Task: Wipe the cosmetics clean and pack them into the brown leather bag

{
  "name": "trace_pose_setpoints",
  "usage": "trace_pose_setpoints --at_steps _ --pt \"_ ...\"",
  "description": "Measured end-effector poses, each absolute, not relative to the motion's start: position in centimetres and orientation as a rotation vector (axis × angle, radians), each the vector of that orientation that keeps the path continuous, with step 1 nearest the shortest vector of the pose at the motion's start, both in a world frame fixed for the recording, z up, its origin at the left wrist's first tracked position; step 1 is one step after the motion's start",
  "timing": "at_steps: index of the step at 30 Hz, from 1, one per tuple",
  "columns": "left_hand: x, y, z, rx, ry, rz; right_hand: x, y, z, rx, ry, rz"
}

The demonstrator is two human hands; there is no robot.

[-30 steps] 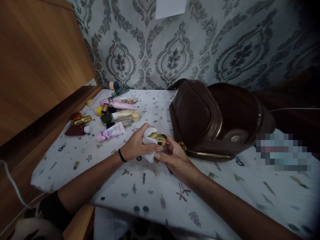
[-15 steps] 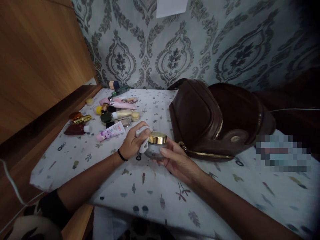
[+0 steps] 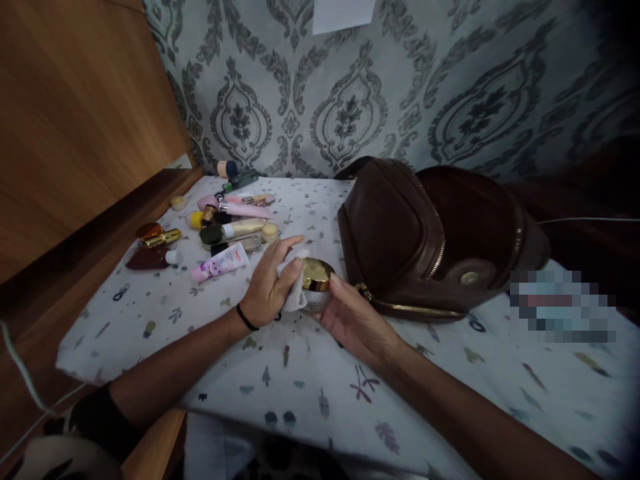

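Note:
A cosmetic jar with a shiny gold lid (image 3: 317, 274) is held above the patterned tablecloth, its lid tipped toward me. My right hand (image 3: 357, 323) grips it from the right, thumb at the lid's edge. A white cloth (image 3: 295, 298) is pinched under the thumb of my left hand (image 3: 270, 283) and pressed against the jar's left side. The jar's lower body is mostly hidden by the cloth and fingers. Left of my left hand lies a white and pink tube (image 3: 220, 262) with a purple picture.
Several cosmetics lie at the back left, among them a dark red bottle (image 3: 150, 258), a gold lipstick tube (image 3: 164, 238) and a green bottle (image 3: 241, 181). A brown leather bag (image 3: 395, 233) stands right of my hands. A wooden panel (image 3: 90, 120) rises on the left.
The jar has tilted so more of its lid top faces me. My right thumb has moved up to the lid's edge, and my left fingers have extended further along the far side.

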State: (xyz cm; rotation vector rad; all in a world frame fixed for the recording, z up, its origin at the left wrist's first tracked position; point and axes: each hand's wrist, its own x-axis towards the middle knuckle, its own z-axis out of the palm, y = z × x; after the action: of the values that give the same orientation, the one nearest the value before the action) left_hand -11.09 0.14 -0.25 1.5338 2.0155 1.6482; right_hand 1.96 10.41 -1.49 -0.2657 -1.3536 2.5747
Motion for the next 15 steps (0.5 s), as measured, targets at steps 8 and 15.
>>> trace_pose_setpoints --at_steps 8,15 --pt "-11.46 0.23 -0.17 1.382 1.990 1.751 2.04 10.65 -0.88 -0.306 -1.300 2.643" --pt "-11.10 0.21 -0.17 1.749 1.993 1.569 2.16 11.37 -1.57 -0.394 -1.139 2.601"
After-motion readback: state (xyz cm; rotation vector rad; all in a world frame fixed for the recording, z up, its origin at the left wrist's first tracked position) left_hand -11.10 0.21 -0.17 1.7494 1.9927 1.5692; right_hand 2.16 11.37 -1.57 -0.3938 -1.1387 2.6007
